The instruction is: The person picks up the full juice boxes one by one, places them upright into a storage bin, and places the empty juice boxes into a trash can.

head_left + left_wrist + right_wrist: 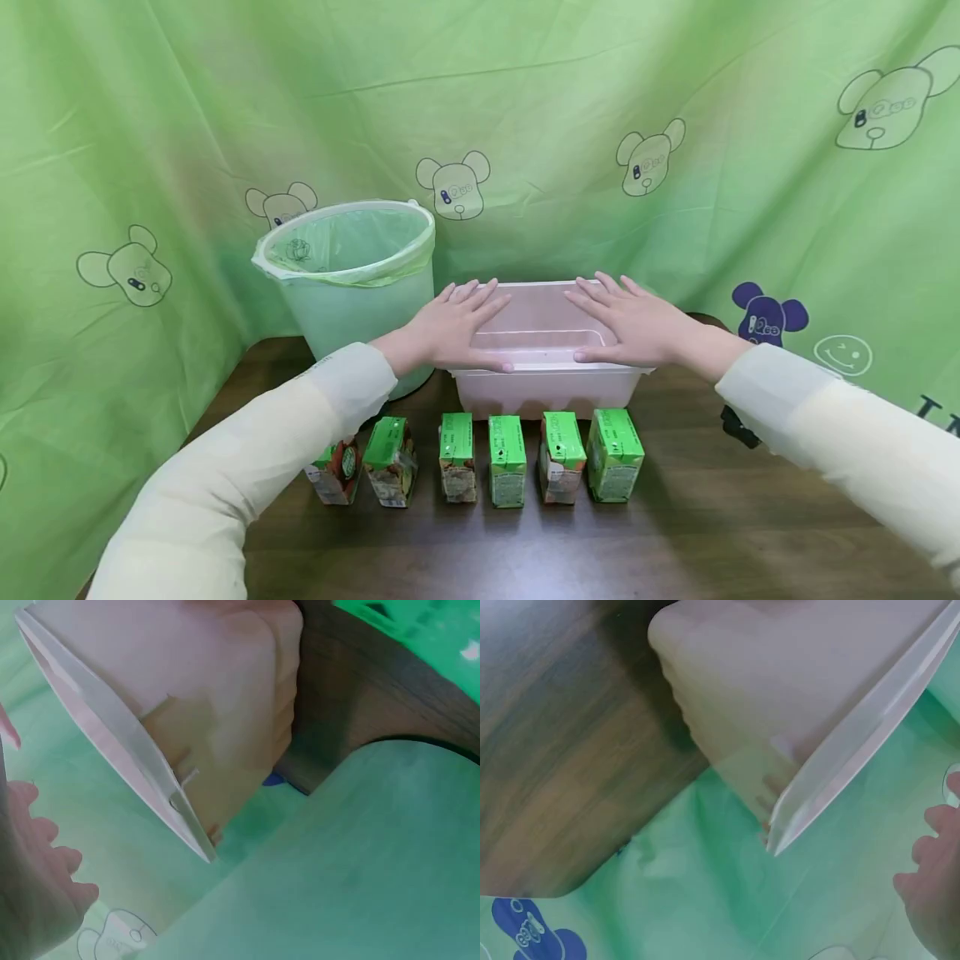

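Observation:
Both hands hold nothing, palms down with fingers spread. My left hand [450,329] hovers over the left end of a pink plastic tub [551,393], thumb pointing inward. Over the tub's right end is my right hand [637,325], mirroring it. Each wrist view shows the tub's wall and pale rim, with the fingers apart from the rim. A row of several small drink cartons with green tops stands in front of the tub, from a partly sleeve-covered carton [337,475] at the left to a green carton [615,457] at the right.
A tall light-green bin [367,312] lined with a plastic bag stands left of the tub, close to my left forearm. Everything rests on a dark wooden table [720,533]. A green curtain [540,100] with bear drawings hangs behind. A small black object [740,427] lies under the right sleeve.

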Demonstrator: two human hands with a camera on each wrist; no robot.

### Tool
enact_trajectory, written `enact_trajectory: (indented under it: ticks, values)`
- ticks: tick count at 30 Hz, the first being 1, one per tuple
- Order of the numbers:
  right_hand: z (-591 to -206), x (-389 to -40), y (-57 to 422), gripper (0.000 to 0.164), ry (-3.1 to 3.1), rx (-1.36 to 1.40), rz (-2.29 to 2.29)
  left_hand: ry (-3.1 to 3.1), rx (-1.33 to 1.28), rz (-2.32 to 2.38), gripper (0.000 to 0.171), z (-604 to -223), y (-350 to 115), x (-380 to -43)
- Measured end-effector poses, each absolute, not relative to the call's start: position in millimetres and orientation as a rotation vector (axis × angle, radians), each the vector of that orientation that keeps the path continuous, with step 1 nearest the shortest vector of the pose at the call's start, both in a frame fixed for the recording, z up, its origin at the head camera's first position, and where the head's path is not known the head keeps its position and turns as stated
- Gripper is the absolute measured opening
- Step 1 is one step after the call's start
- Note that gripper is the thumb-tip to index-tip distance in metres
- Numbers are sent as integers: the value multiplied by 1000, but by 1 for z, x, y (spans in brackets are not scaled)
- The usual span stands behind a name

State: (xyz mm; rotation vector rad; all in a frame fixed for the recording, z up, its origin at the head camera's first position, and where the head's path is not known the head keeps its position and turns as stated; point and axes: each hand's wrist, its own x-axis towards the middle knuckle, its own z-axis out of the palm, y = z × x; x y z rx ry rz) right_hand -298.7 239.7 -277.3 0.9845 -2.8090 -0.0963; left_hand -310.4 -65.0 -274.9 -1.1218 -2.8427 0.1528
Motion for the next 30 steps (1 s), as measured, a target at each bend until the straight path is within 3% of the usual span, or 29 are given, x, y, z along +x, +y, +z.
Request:
enact_trajectory:
  ticks: [12,30]
  values:
    - [-284,-298,275,82,-2727,1086,-15,-2738,-1235,56,101,-278,-108,-296]
    - [-306,-298,317,72,-2689,1068,58,-2763,-1155,-150,98,-287,-180,-256]
